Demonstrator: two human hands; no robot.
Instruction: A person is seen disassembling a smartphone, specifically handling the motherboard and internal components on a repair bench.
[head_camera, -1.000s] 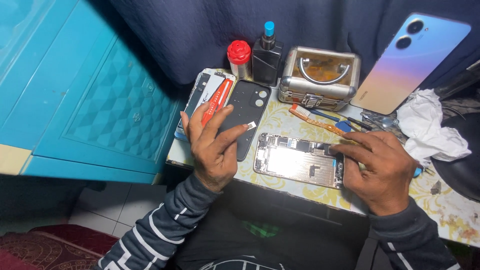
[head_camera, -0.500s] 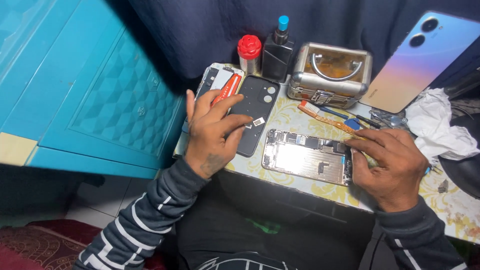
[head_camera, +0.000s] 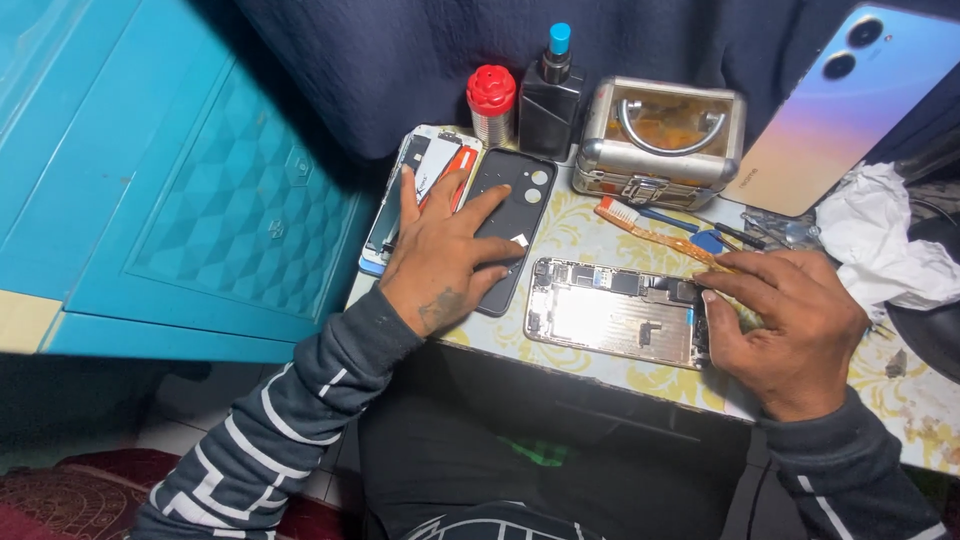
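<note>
Opened phone (head_camera: 618, 312) lies long axis left-right; right hand (head_camera: 790, 320) pinches its right end, left hand (head_camera: 445, 250) spread flat on the black case (head_camera: 515, 215) to its left.

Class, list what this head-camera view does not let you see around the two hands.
- Right hand: its fingertips cover one end of the opened phone.
- Left hand: lies flat across the black back cover and hides part of it.
- Metal case: contents blurred behind the lid.
- Pastel phone back: cut off by the picture's edge.
</note>
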